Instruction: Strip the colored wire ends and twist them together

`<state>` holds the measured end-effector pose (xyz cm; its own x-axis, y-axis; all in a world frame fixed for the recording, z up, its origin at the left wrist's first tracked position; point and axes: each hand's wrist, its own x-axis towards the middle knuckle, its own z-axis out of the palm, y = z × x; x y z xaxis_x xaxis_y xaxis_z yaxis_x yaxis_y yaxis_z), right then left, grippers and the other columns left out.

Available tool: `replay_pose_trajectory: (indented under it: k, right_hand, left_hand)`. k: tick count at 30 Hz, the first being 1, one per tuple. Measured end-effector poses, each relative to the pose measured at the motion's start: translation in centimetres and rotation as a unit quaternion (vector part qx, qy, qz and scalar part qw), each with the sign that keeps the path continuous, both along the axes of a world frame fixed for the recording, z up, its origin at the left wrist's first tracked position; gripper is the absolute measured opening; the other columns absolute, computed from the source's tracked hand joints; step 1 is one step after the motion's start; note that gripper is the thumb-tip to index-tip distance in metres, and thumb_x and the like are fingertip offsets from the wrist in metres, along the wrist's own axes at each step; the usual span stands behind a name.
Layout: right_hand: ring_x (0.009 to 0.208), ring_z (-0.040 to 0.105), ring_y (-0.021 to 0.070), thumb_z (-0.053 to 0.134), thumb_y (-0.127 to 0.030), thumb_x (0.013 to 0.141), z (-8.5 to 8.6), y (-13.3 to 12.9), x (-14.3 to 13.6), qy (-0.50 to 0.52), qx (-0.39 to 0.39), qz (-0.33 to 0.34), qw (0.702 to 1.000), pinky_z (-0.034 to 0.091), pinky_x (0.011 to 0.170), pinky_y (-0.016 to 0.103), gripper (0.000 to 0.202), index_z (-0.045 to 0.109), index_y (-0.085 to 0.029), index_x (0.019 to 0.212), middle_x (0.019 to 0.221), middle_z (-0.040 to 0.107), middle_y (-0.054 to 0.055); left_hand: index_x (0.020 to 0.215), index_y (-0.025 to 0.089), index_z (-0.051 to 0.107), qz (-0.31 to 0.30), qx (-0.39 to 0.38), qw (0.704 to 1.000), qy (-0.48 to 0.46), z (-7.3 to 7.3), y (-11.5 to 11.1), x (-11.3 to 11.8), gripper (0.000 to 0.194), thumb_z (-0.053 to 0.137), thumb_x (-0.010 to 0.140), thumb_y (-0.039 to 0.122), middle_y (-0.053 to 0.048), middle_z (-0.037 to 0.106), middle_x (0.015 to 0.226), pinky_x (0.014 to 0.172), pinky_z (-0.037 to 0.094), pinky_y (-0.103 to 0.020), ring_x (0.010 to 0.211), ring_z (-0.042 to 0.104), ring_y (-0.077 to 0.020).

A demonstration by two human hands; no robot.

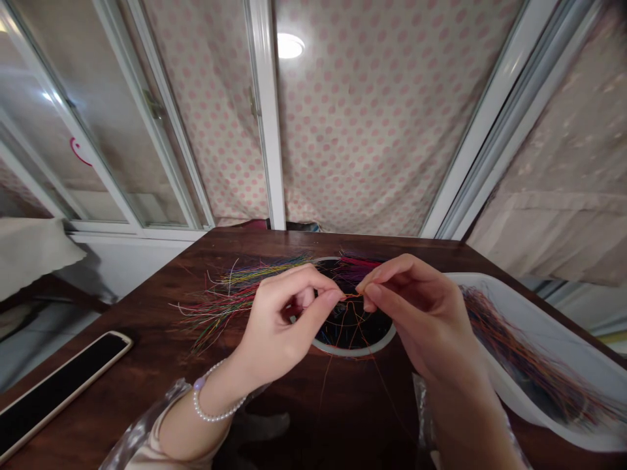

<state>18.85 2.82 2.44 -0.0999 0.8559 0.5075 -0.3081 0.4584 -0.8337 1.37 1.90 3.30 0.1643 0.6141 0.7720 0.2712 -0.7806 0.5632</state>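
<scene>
Hands: my left hand (287,320) and my right hand (416,313) meet fingertip to fingertip above the round bowl (365,349), each pinched shut on one orange thread (351,297).
Counter: dark wood counter (161,339) under the bowl.
Tray: white tray (539,326) of threads, right of the bowl.
Phone: phone (53,388), far left of the bowl.
Loose threads: coloured threads (235,287) fanned just left of the bowl.
Bracelet: pearl bracelet (210,408) on my left wrist.

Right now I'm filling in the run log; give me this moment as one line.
left hand: pinching orange thread | right hand: pinching same thread | over: round bowl | left: loose coloured threads, phone | right: white tray
</scene>
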Motion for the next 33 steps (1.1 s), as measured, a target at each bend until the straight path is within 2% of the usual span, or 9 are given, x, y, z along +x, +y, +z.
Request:
replay_pose_trajectory:
  k: [4, 8, 14, 18, 22, 25, 27, 31, 33]
  right_hand:
    - [0.061, 0.065, 0.0098, 0.077, -0.018, 0.082, 0.0, -0.1, -0.1, -0.022, 0.039, -0.043, 0.998, 0.055, 0.059, 0.020, 0.008, 0.071, -0.023, 0.080, 0.076, 0.073, -0.001]
    - [0.064, 0.067, 0.0090, 0.074, -0.013, 0.083, 0.1, -0.3, -0.2, -0.041, 0.069, -0.076, 0.994, 0.057, 0.061, 0.018, 0.011, 0.071, -0.023, 0.081, 0.077, 0.073, -0.002]
    - [0.066, 0.067, 0.0071, 0.070, -0.005, 0.083, 0.0, -0.6, -0.5, -0.068, 0.119, -0.129, 0.982, 0.056, 0.063, 0.015, 0.017, 0.071, -0.023, 0.083, 0.078, 0.072, -0.004]
    - [0.068, 0.067, 0.0072, 0.068, -0.004, 0.083, -0.2, -0.7, -0.5, -0.080, 0.137, -0.150, 0.976, 0.056, 0.064, 0.014, 0.019, 0.071, -0.022, 0.084, 0.080, 0.072, -0.003]
    - [0.072, 0.068, 0.0076, 0.068, -0.003, 0.083, -0.3, -0.6, -0.6, -0.092, 0.150, -0.171, 0.969, 0.057, 0.067, 0.014, 0.019, 0.070, -0.022, 0.085, 0.080, 0.072, -0.003]
    - [0.073, 0.069, 0.0079, 0.068, -0.003, 0.083, -0.3, -0.6, -0.7, -0.104, 0.163, -0.196, 0.961, 0.057, 0.068, 0.014, 0.019, 0.070, -0.022, 0.084, 0.080, 0.072, -0.004]
    - [0.073, 0.069, 0.0079, 0.068, -0.003, 0.083, -0.4, -0.6, -0.8, -0.107, 0.173, -0.211, 0.956, 0.057, 0.069, 0.014, 0.019, 0.070, -0.021, 0.084, 0.080, 0.072, -0.004]
    - [0.072, 0.069, 0.0084, 0.068, -0.003, 0.083, -0.5, -0.6, -0.9, -0.101, 0.173, -0.230, 0.952, 0.058, 0.069, 0.016, 0.018, 0.070, -0.021, 0.085, 0.080, 0.072, -0.004]
    - [0.071, 0.068, 0.0086, 0.068, -0.004, 0.083, -0.4, -0.7, -0.9, -0.096, 0.169, -0.236, 0.952, 0.058, 0.068, 0.016, 0.018, 0.070, -0.021, 0.084, 0.079, 0.072, -0.003]
  left_hand:
    - [0.071, 0.015, 0.067, -0.079, -0.155, 0.984, -0.029, 0.2, 0.1, -0.1, 0.021, 0.061, 0.090, 0.022, 0.004, 0.053, 0.053, 0.039, 0.028, -0.019, 0.044, 0.040, -0.0064]
    - [0.075, 0.015, 0.067, -0.140, -0.227, 0.961, -0.070, 0.2, 0.3, 0.1, 0.021, 0.061, 0.092, 0.027, 0.007, 0.047, 0.045, 0.037, 0.025, -0.018, 0.038, 0.033, -0.0051]
    - [0.081, 0.014, 0.068, -0.066, -0.241, 0.966, -0.072, 0.4, -0.1, 0.4, 0.012, 0.063, 0.089, 0.023, 0.006, 0.053, 0.044, 0.040, 0.031, -0.015, 0.039, 0.039, -0.0046]
    - [0.081, 0.014, 0.070, -0.015, -0.146, 0.988, -0.042, 0.1, -0.2, 0.5, 0.010, 0.065, 0.088, 0.018, 0.006, 0.056, 0.045, 0.042, 0.037, -0.014, 0.039, 0.046, -0.0051]
    - [0.083, 0.013, 0.071, 0.045, 0.024, 0.998, 0.039, -0.6, -0.1, 0.4, 0.007, 0.066, 0.088, 0.013, 0.005, 0.062, 0.052, 0.044, 0.041, -0.014, 0.042, 0.052, -0.0047]
    - [0.090, 0.011, 0.071, 0.100, 0.170, 0.976, 0.090, -1.2, 0.2, 0.3, 0.006, 0.067, 0.089, 0.008, -0.001, 0.076, 0.075, 0.059, 0.052, -0.013, 0.059, 0.067, -0.0067]
    - [0.096, 0.008, 0.070, 0.126, 0.242, 0.954, 0.124, -1.5, 0.6, 0.3, 0.008, 0.066, 0.089, 0.006, -0.005, 0.078, 0.086, 0.068, 0.056, -0.016, 0.068, 0.071, -0.0093]
    - [0.103, 0.004, 0.067, 0.177, 0.347, 0.902, 0.185, -1.7, 0.9, 0.1, 0.013, 0.062, 0.092, 0.004, -0.004, 0.072, 0.070, 0.055, 0.052, -0.022, 0.057, 0.066, -0.0110]
    - [0.107, 0.002, 0.066, 0.192, 0.364, 0.886, 0.215, -1.6, 0.7, -0.1, 0.016, 0.058, 0.094, 0.005, -0.002, 0.068, 0.065, 0.050, 0.049, -0.023, 0.054, 0.064, -0.0118]
